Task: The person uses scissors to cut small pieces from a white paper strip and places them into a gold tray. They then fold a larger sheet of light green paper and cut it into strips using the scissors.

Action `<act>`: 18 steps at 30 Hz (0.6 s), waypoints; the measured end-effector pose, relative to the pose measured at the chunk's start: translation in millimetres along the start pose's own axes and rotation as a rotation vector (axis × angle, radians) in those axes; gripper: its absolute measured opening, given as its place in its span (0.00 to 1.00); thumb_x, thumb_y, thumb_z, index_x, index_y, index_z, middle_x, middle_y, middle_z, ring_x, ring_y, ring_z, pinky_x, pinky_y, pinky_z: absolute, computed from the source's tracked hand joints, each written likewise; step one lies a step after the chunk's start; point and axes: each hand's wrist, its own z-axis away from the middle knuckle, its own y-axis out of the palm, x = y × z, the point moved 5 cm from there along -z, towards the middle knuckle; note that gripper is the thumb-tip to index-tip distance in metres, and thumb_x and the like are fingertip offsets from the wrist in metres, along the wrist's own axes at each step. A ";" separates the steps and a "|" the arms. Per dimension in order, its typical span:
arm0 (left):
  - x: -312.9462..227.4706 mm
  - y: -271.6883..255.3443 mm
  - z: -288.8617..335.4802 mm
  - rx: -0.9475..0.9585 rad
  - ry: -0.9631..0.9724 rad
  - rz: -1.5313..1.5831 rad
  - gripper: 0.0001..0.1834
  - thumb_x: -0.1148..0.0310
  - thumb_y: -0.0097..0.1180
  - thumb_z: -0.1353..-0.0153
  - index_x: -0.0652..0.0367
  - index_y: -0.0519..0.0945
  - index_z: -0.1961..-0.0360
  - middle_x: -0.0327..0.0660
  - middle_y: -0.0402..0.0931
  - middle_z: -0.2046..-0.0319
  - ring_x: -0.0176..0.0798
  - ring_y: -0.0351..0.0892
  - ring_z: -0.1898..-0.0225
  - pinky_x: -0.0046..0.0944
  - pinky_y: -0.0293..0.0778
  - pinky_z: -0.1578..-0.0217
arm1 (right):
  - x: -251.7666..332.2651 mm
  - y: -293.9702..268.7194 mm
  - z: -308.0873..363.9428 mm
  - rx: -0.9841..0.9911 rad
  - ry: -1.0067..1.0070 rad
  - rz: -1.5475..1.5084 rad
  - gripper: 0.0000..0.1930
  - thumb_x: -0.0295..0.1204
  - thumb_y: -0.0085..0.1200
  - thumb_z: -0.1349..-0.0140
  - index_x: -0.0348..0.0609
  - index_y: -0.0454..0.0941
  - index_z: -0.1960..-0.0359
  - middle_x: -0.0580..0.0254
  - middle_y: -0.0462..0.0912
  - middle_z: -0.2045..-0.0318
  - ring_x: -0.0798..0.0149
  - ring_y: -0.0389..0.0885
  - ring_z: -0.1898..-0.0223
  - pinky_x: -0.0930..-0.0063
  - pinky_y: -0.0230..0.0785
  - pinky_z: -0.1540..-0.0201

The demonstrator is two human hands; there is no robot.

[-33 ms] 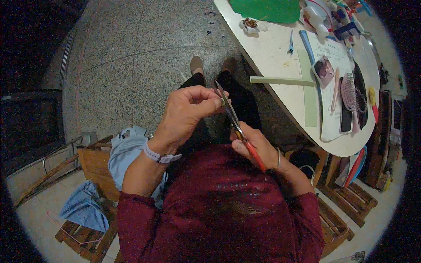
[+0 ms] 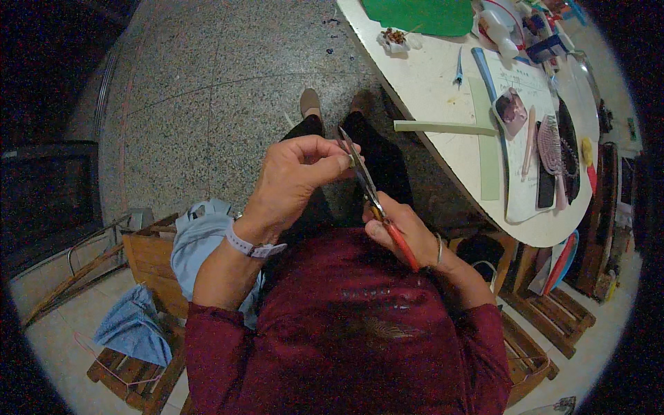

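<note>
My left hand (image 2: 294, 173) is raised in front of my body, thumb and forefinger pinched together. A tiny pale scrap (image 2: 351, 161) shows at those fingertips; its kind is too small to make out. In my right hand (image 2: 409, 225) is a pair of scissors (image 2: 369, 185) with red handles, the fingers wrapped round them. Their blades point away from me, slightly parted, and lie right at the left fingertips. On the table to the right, one pale green strip (image 2: 439, 127) juts out past the edge. It crosses another pale green strip (image 2: 489, 169) lying lengthwise.
The white table (image 2: 443, 90) bears a blue pointed strip (image 2: 459, 69), a pink hairbrush (image 2: 550, 149), a green sheet (image 2: 422, 15) and a white bottle (image 2: 499, 31). Low at left, a wooden chair (image 2: 149, 259) carries light blue cloth (image 2: 197, 242). Speckled floor (image 2: 200, 104) lies ahead.
</note>
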 end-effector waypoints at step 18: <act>21.5 11.8 5.2 -0.066 0.023 0.209 0.07 0.74 0.56 0.39 0.67 0.77 0.61 0.49 0.76 0.54 0.43 0.79 0.54 0.41 0.75 0.51 | -2.1 5.0 2.6 -0.073 0.013 -0.056 0.15 0.38 0.54 0.39 0.40 0.65 0.67 0.57 0.74 0.79 0.64 0.74 0.77 0.65 0.69 0.71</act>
